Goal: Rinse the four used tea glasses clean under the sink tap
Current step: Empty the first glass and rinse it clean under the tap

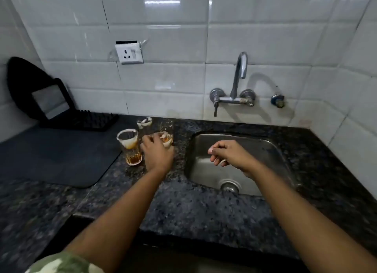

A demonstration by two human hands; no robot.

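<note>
Several used tea glasses stand on the dark granite counter left of the sink. The nearest glass (130, 146) holds brown tea dregs. Two more glasses (144, 122) (166, 126) stand behind. My left hand (157, 152) wraps around a fourth glass (166, 139) with tea residue, which rests on the counter. My right hand (228, 153) hovers over the steel sink (265, 150), fingers loosely curled with nothing in them. The wall tap (240, 68) stands above the sink's back edge; no water runs.
A dark mat (51, 160) lies on the counter at left, with a black drying rack (81, 119) and a black board (30, 85) leaning on the tiled wall behind it. A wall socket (129, 53) sits above the glasses. The sink drain (229, 187) is near the front.
</note>
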